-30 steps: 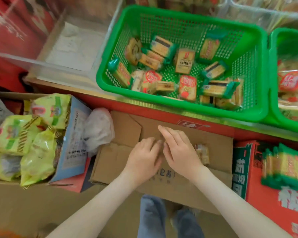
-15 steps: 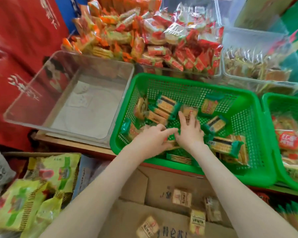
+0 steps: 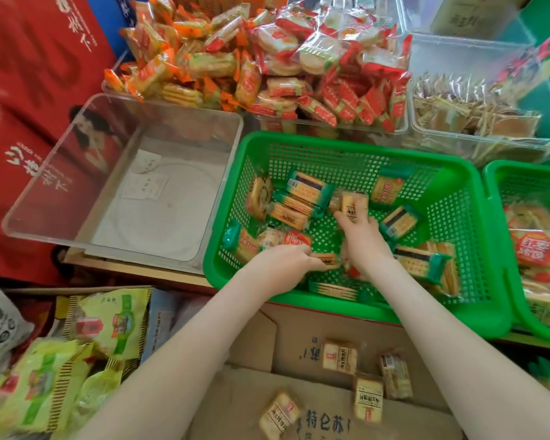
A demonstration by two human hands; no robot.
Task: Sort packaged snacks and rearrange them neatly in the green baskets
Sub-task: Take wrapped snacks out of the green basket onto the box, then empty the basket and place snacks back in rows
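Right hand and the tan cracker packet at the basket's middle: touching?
Touching. The head view shows the right hand with its fingers curled over the tan cracker packet inside the green basket.

A basket (image 3: pixel 477 198) is set on the counter (image 3: pixel 134 268) between an empty clear bin (image 3: pixel 77 173) at its left and a second basket (image 3: pixel 496 217) at its right. Snack packets (image 3: pixel 302 188) are scattered inside it. Behind it, bins heaped with packets (image 3: pixel 267 65) are lined up. Below the counter, more packets (image 3: pixel 338 357) are laid on a cardboard box (image 3: pixel 299 331).
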